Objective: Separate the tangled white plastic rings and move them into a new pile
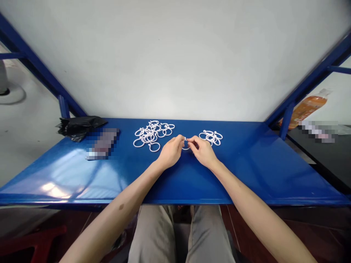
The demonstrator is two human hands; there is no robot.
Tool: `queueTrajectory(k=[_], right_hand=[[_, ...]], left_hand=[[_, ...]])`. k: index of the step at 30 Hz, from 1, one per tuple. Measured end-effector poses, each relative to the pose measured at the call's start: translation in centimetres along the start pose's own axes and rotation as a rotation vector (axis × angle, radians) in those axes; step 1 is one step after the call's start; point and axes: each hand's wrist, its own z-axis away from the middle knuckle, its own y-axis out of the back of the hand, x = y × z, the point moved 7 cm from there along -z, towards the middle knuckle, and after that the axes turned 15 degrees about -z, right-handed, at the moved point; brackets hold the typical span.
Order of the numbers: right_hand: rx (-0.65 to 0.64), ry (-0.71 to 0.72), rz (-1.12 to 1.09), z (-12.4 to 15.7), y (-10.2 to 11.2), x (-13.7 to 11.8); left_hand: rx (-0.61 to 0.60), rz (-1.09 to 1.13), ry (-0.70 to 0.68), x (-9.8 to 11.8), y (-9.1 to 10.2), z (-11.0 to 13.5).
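Between my two hands is a white plastic ring [185, 148], like a curtain ring, partly hidden by the fingers. My left hand [172, 150] pinches it from the left near its top. From the right, my right hand [203, 149] grips the same ring between thumb and forefinger. A larger heap of similar white rings [149, 136] lies to the left of my left hand, with one ring [154, 147] at its near side. Just beyond my right hand sits a smaller cluster of white rings [212, 137].
All this rests on a blue table [246, 164] with a pale wall [175, 65] behind. A black plastic bag [79, 126] and a blurred flat object [105, 144] lie at the left. Blue frame bars [287, 118] rise at both sides. An orange bottle [308, 109] is beyond the right bar.
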Motion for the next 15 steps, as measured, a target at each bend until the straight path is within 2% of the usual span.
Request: queueTrajectory(k=[3, 6, 9, 12, 15], right_hand=[[0.048, 0.019, 0.152, -0.3, 0.8, -0.1], [0.164, 0.013, 0.338, -0.5, 3.0, 0.0], [0.304, -0.063, 0.478, -0.6, 6.2, 0.7], [0.353, -0.149, 0.573, -0.6, 8.8, 1.5], [0.377, -0.213, 0.631, -0.6, 10.5, 2.2]], left_hand=[[0.008, -0.108, -0.018, 0.3, 0.2, -0.4], [0.070, -0.220, -0.021, -0.1, 1.2, -0.9], [0.134, -0.342, 0.081, -2.0, 2.4, -1.2], [0.168, -0.509, 0.214, -4.1, 3.2, -1.0], [0.130, -0.662, 0.293, -5.6, 3.1, -0.7]])
